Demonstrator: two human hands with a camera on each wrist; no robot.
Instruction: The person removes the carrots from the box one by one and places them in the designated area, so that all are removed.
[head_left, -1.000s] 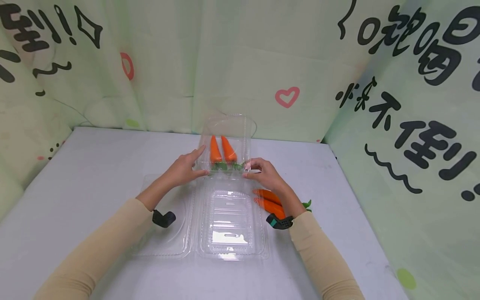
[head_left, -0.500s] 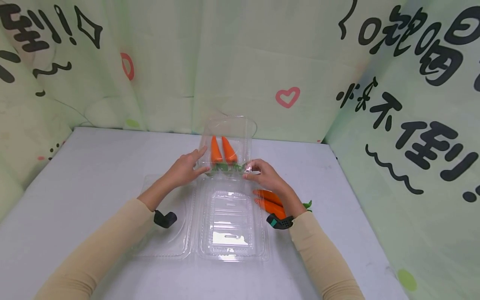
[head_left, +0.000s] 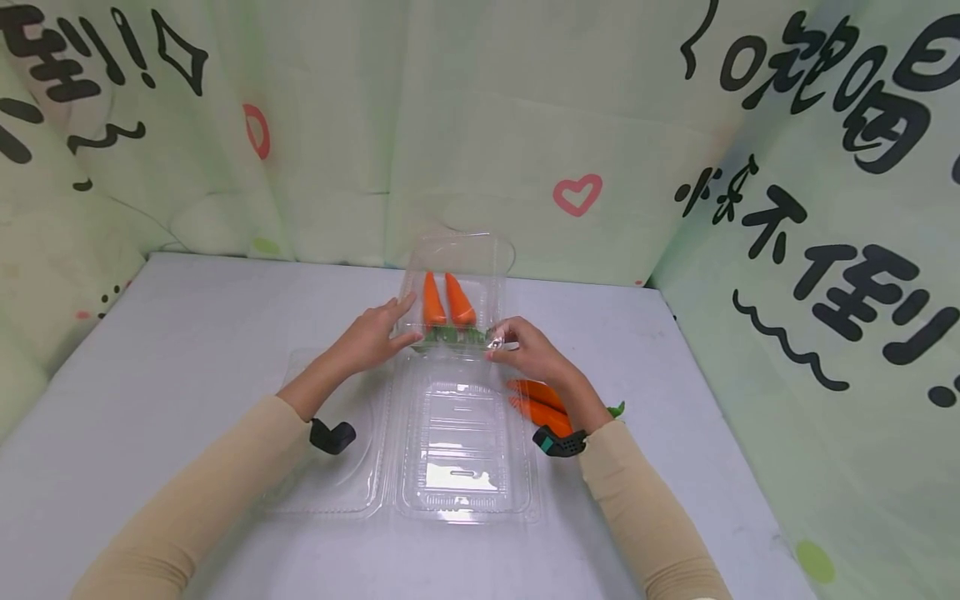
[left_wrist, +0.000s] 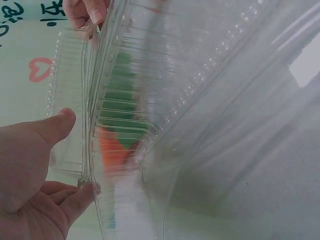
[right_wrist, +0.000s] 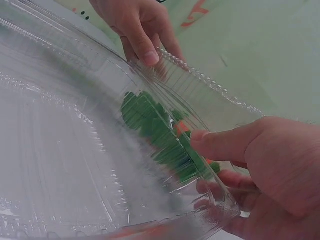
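Observation:
A clear plastic clamshell box (head_left: 468,252) stands at the back of the table. Two orange carrots (head_left: 433,305) with green tops show through it. My left hand (head_left: 366,337) holds its left near corner, thumb at the front rim and fingers along the side. At the opposite corner my right hand (head_left: 528,346) pinches the rim, with the thumb (right_wrist: 225,142) on one face and fingers behind the plastic. Through the ribbed wall, the green tops (left_wrist: 120,97) show in the left wrist view. Whether the lid is latched cannot be made out.
Nearer lies a second clear clamshell, opened flat, its ribbed tray (head_left: 461,446) to the right and its lid (head_left: 330,492) to the left. More carrots (head_left: 542,408) lie on the table, partly under my right forearm. A printed curtain (head_left: 480,125) hangs behind the white table (head_left: 217,333).

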